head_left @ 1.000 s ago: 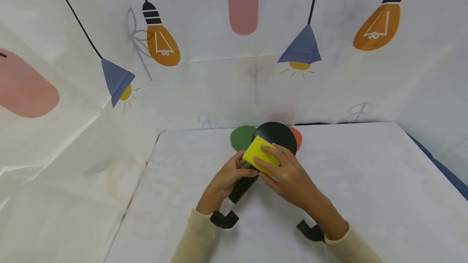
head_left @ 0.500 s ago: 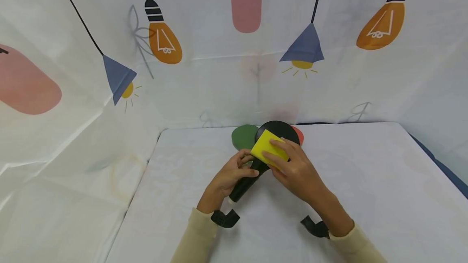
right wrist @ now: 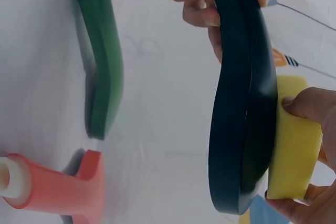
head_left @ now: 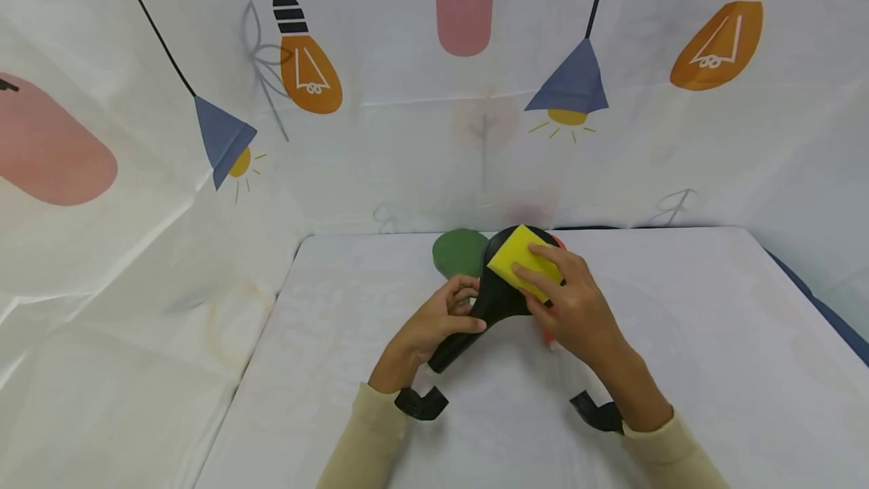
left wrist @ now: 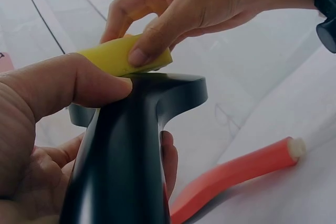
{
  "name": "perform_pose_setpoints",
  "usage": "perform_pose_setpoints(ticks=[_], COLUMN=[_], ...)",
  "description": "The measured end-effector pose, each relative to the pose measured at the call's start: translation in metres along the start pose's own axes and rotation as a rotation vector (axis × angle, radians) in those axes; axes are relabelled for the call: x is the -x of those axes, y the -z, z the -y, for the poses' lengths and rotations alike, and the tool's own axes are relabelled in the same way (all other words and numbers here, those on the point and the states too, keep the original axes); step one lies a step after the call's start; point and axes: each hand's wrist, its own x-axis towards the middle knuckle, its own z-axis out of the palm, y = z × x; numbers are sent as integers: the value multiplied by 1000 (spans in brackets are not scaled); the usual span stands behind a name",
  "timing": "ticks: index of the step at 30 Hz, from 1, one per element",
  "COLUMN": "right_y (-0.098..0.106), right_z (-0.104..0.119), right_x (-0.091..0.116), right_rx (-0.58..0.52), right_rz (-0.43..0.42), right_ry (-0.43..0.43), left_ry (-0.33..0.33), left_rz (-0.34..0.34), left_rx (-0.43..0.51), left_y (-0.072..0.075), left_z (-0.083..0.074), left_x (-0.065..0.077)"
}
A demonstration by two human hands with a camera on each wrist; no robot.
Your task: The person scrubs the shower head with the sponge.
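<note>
A black paddle-shaped thing [head_left: 500,296] with a rounded head and thick handle is held up at a slant. In the head view my left hand [head_left: 434,323] grips its handle; the left wrist view shows the thumb on top and fingers underneath. My right hand [head_left: 582,312] pinches a yellow sponge [head_left: 523,256] between thumb and fingers. The sponge lies flat against the paddle's broad face, which the right wrist view [right wrist: 296,140] shows edge-on. Part of the head is hidden by the sponge and the right hand.
A green paddle [right wrist: 105,61] and a red paddle [right wrist: 58,184], both with pale handle ends, lie on the white table [head_left: 312,338] behind and below the black one. A white cloth wall [head_left: 407,157] with printed lamps rises behind the table.
My right hand has slid the sponge from near the handle up and rightward over the black paddle's head. The left hand keeps its hold. The red paddle's handle end now shows below.
</note>
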Motion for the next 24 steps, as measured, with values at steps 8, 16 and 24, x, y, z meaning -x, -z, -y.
perform_pose_setpoints(ticks=[8, 16, 24], right_y=[5, 9, 10], right_z=[-9, -16, -27], right_x=[-1, 2, 5], right_rx=[48, 69, 72], right_rz=[-31, -32, -89], right_ry=[-44, -133, -173], left_ry=[-25, -35, -39], left_rz=[20, 59, 85], left_rx=[-60, -115, -136], left_y=[1, 3, 2], left_z=[-3, 0, -1], left_x=[-1, 0, 3])
